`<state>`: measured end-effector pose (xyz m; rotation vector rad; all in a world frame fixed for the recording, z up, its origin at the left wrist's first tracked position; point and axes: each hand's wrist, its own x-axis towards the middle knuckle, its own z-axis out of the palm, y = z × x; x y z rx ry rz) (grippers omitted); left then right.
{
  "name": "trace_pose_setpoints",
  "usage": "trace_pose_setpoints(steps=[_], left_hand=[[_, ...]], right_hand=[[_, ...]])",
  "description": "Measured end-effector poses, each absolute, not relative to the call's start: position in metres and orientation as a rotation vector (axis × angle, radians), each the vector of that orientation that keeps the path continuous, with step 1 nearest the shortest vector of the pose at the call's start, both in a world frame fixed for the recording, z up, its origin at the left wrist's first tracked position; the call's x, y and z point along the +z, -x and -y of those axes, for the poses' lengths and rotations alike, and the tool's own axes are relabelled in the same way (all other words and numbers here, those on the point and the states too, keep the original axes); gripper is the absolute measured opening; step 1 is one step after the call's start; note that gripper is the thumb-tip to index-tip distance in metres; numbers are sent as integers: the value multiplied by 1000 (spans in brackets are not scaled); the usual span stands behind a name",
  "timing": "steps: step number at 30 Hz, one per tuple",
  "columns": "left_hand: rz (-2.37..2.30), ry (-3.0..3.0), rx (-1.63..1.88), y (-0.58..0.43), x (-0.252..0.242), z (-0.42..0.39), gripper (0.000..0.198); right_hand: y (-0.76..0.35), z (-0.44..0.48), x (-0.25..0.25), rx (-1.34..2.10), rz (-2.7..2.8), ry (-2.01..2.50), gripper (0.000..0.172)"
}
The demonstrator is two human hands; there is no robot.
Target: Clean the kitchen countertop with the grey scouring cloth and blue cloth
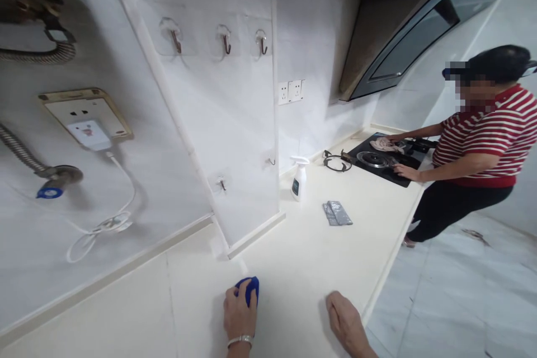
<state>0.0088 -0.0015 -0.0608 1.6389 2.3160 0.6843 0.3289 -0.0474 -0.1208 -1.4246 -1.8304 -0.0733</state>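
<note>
My left hand (240, 310), a band on its wrist, presses a bunched blue cloth (252, 289) onto the pale countertop (293, 268). Its fingers are bent over the cloth, which sticks out in front and to the right of them. Farther right, near the counter's front edge, my right hand (344, 318) rests on the surface as a loose fist, and nothing shows in it. Ahead of both hands lies a folded grey, shiny packet (337, 213). Behind that, a white spray bottle (299, 179) stands upright close to the wall.
At the far right a person (486, 140) in a striped shirt wipes the black gas hob (377, 159) with a pinkish cloth (384, 144). A pan support (337, 163) lies beside the hob, under a range hood (411, 28). A wall corner (251, 235) juts over the counter.
</note>
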Motion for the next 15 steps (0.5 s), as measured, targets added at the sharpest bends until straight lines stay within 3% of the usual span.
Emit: trace_pose_setpoints(steps=[8, 15], left_hand=[[-2179, -1162, 934, 9, -35, -3, 40], [-2396, -733, 979, 48, -19, -43, 61]], right_hand=[[-335, 49, -127, -32, 1844, 1352, 25], [-334, 53, -113, 25, 1875, 1379, 24]])
